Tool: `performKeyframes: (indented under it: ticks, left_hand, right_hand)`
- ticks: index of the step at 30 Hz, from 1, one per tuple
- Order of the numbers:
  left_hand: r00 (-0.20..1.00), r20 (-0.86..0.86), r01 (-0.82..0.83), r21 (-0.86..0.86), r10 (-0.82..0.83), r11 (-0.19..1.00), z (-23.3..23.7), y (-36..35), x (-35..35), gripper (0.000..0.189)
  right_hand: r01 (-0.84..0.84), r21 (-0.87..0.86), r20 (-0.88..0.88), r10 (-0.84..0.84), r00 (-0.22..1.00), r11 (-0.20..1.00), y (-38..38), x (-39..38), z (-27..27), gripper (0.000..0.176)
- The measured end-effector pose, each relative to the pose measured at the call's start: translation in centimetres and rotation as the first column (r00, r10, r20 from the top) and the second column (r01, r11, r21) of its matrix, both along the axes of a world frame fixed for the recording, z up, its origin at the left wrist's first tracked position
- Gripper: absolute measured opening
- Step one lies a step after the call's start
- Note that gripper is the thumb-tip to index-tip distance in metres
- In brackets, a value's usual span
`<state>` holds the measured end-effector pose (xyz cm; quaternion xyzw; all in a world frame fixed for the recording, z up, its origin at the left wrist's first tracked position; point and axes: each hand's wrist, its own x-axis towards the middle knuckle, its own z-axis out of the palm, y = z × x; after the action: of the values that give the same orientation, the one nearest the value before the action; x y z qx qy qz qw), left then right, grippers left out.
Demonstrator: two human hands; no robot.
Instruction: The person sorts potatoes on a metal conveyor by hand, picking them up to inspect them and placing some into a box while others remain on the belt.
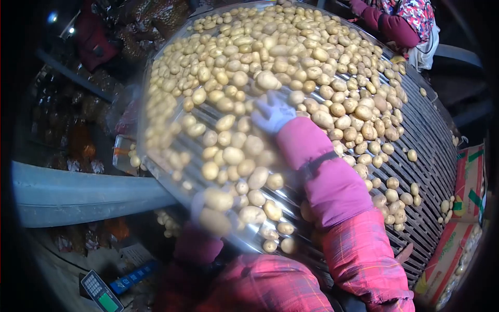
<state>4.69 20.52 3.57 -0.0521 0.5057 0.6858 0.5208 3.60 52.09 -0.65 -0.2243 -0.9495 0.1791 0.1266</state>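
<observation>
Slatted table (420,139) of potatoes (323,119), boxes (442,265) alongside

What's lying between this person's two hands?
Loose potatoes lie between the left hand and the right hand, as the head view shows.

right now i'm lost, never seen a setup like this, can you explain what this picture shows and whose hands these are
There is no robot here: the one picture comes from a camera on a person's head, looking forward and down, so the lower arms are the wearer's own. Many potatoes lie on a slatted surface. The right hand, in a pale glove, reaches among them; whether it grips one is unclear. The left hand is blurred beside two larger-looking potatoes, perhaps held. The sleeve at upper right belongs to someone else.
</observation>
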Motion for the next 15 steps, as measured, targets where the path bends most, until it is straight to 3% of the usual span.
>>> performKeyframes:
  ticks: [1,4,5,6,7,10,12,13,14,15]
  left_hand:
    - [0.894,-0.433,0.158,0.067,-0.113,0.985,-1.4,-0.4,-0.2,0.043]
    - [0.911,-0.385,0.265,0.271,-0.148,0.926,-1.1,-0.1,-0.5,0.046]
    - [0.707,-0.685,0.351,0.122,-0.178,0.928,-1.5,-0.5,-0.7,0.046]
    - [0.568,-0.798,0.382,0.039,-0.201,0.923,-1.7,-0.6,-0.5,0.046]
    - [0.412,-0.885,0.387,-0.043,-0.215,0.921,-1.9,-0.8,-0.4,0.046]
    - [0.489,-0.848,0.340,-0.031,-0.205,0.940,-2.3,-0.8,-0.1,0.045]
    - [0.590,-0.794,0.338,0.082,-0.144,0.937,-2.0,-0.2,-0.3,0.046]
    - [0.622,-0.773,0.337,0.119,-0.125,0.934,-1.6,0.2,-0.2,0.046]
    - [0.857,-0.484,0.330,0.252,-0.177,0.910,2.8,2.3,0.4,0.046]
    - [0.925,-0.312,0.319,0.318,-0.219,0.893,4.4,3.4,0.7,0.046]
  right_hand:
    - [-0.212,-0.064,0.003,0.212,0.977,0.975,0.4,1.1,-0.3,0.040]
    - [-0.427,0.220,-0.065,0.450,0.891,0.877,3.7,4.8,2.1,0.047]
    - [-0.067,-0.279,-0.024,0.063,0.998,0.958,4.1,6.4,5.3,0.045]
    - [0.164,-0.225,-0.128,-0.196,0.972,0.960,6.5,7.9,5.8,0.047]
    - [0.287,-0.179,-0.168,-0.317,0.933,0.941,10.0,9.8,5.6,0.048]
    - [0.492,0.012,-0.137,-0.486,0.863,0.870,18.4,15.6,1.6,0.052]
    - [0.450,0.019,-0.129,-0.444,0.887,0.893,17.3,15.9,1.0,0.054]
    - [0.497,-0.079,0.038,-0.495,0.868,0.864,17.1,15.9,0.8,0.057]
    - [0.367,-0.114,0.058,-0.363,0.930,0.923,17.0,16.0,1.2,0.059]
    - [0.342,-0.098,0.095,-0.333,0.938,0.934,15.9,16.0,1.8,0.057]
